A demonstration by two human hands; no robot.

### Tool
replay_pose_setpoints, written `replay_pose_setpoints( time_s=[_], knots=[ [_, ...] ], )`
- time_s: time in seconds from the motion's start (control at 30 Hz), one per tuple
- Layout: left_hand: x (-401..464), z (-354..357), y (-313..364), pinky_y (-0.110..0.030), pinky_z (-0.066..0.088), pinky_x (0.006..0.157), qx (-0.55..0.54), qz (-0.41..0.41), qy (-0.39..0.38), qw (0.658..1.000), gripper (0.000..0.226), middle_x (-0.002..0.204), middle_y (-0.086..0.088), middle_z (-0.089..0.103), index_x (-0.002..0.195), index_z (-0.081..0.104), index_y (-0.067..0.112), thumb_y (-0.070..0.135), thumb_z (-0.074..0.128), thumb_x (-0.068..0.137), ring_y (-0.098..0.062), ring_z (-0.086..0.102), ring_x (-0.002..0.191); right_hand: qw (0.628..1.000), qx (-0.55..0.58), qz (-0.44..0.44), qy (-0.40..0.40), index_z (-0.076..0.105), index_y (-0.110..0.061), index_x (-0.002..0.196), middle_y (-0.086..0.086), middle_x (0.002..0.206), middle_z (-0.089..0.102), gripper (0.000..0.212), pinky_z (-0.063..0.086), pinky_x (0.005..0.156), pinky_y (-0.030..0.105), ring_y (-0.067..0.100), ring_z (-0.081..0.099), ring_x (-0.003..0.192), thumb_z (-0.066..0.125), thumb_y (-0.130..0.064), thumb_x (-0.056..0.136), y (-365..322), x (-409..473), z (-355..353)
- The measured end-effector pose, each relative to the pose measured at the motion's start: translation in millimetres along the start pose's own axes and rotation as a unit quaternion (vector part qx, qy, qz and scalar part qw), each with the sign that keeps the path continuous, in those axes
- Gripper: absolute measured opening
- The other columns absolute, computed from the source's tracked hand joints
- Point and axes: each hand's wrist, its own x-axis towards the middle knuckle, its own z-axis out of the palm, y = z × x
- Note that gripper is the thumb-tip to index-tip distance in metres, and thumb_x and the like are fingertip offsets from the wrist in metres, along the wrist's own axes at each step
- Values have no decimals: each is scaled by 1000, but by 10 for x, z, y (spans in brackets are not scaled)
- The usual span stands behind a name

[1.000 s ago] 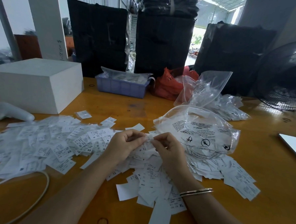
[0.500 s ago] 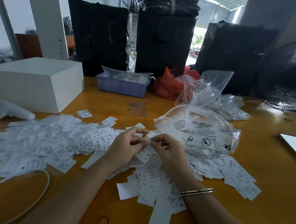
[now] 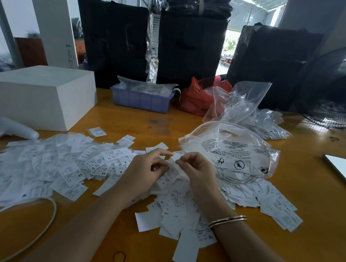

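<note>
Since half a second ago, the left hand (image 3: 146,169) is stretching its forefinger toward 3 o'clock. It and the right hand (image 3: 198,170) are both pinching one label (image 3: 174,160), just above the pile (image 3: 176,211). The label's long axis is running from 1 to 7 o'clock, with both hands equally near.

White labels (image 3: 98,163) with black print, orange table (image 3: 314,218), lilac tray (image 3: 141,101), red bag (image 3: 195,100).

The left hand (image 3: 146,169) is straightening its forefinger while the right hand (image 3: 198,172) is easing slightly away, the pinched label (image 3: 174,161) showing between them.
</note>
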Motion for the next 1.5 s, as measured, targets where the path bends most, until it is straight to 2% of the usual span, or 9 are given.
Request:
replay_pose_setpoints(
  time_s=[0.2,0.33,0.53,0.7,0.97,1.17,1.27,1.37,1.5],
  knots=[
    [69,-127,-13,-4,45,56,66,-21,139,988,41,100,5,58,124,57,15,3,65,86,-4,56,63,983,-55,-85,151,61,-26,86,-8,79,64,21,49,58,11,2,57,64,60,-5,88,-237,284,-293],
    [95,-202,-72,-8,41,52,147,-44,184,971,44,118,-5,57,128,55,14,2,63,87,-9,56,76,940,-238,-105,219,66,-17,105,-1,102,63,23,40,53,11,5,50,68,49,-6,93,-305,704,-592],
    [97,-282,-260,-20,44,61,285,-115,171,936,39,126,-5,57,126,56,16,3,57,89,-15,57,80,743,-663,90,21,63,-3,108,15,113,62,26,45,80,36,31,59,101,46,-15,92,-171,1122,-968],
    [71,-305,-354,-38,41,84,399,-165,160,888,26,106,3,69,111,67,31,18,60,90,-21,52,107,717,-694,64,20,62,-6,98,12,99,64,15,44,82,37,31,61,92,50,-11,89,1,1048,-940],
    [81,-305,-363,-33,31,81,445,-174,148,866,33,117,6,64,114,62,37,16,60,89,-20,45,112,804,-585,24,109,69,-17,97,8,102,65,29,45,93,41,29,61,91,52,3,84,-9,1003,-994],
    [117,-197,-196,-30,36,87,222,-10,138,965,20,108,9,64,102,68,26,15,54,94,-16,49,110,919,-326,-91,201,67,-20,95,3,84,67,27,42,43,15,12,56,54,50,0,90,-259,819,-804],
    [87,-91,-91,-18,38,83,42,-7,51,998,13,108,27,57,102,58,47,40,51,93,6,51,104,951,-218,-189,116,63,-25,89,-2,82,66,27,51,59,16,8,65,71,57,1,89,-347,520,-480],
    [63,-63,-56,-12,43,81,-75,-45,-14,996,37,112,32,57,110,52,53,71,46,78,13,51,105,964,-205,-169,-3,63,-20,96,-8,80,66,20,52,68,15,3,65,72,61,-2,88,-253,268,-149],
    [81,-62,-74,-10,46,71,-85,-93,-18,992,23,91,24,69,92,65,41,57,65,76,9,60,90,973,-175,-129,-72,60,-33,93,-8,80,67,28,55,74,23,8,67,76,62,-5,88,-151,129,113]
  ],
)
